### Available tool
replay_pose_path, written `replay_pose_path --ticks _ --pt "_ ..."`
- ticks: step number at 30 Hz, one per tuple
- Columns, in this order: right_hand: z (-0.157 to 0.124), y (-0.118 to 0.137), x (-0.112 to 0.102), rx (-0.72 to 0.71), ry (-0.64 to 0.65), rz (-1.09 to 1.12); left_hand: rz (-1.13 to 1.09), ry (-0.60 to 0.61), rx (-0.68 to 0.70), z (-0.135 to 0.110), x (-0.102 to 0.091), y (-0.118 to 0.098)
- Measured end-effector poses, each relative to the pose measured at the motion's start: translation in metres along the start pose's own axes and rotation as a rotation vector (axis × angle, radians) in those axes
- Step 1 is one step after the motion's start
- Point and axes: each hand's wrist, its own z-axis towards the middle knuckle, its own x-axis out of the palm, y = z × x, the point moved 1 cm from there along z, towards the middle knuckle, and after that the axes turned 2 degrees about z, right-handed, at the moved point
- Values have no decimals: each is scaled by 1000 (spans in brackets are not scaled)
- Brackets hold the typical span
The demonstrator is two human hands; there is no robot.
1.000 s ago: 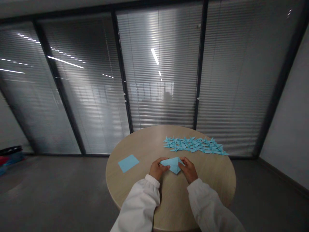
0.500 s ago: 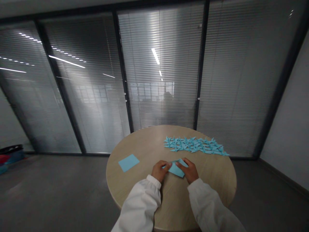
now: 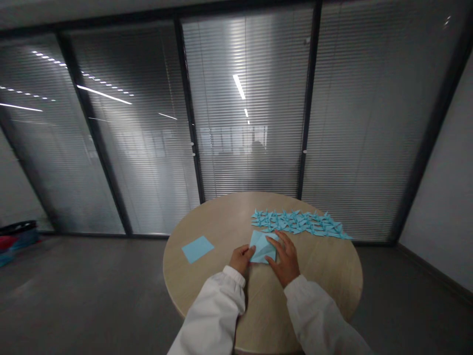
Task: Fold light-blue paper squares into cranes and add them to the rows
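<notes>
I log folded blue paper (image 3: 261,245) pinned to the surface (image 3: 325,266) by an open right hand (image 3: 285,259), left hand (image 3: 241,259) curled alongside, grip unclear.

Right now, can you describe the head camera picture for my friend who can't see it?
A left hand and right hand rest on folded light-blue paper on a round wooden table. A flat light-blue paper square lies left, and many small light-blue origami cranes crowd beyond.
</notes>
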Motion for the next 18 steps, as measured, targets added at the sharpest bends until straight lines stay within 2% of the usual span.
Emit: replay_pose_path --ticks 4,8,12,15,18 --pt "-1 4 -1 -171 65 -72 -166 13 -69 4 1 7" --pt "-3 9 2 -311 195 -46 -291 -58 -97 5 2 10" --pt "-5 17 4 -365 269 -18 -388 -115 -119 2 4 5" --pt "-5 20 3 -391 285 -30 -500 -76 -124 -1 6 0" --pt "-4 21 2 -424 273 -52 -522 -25 -138 -1 7 -1"
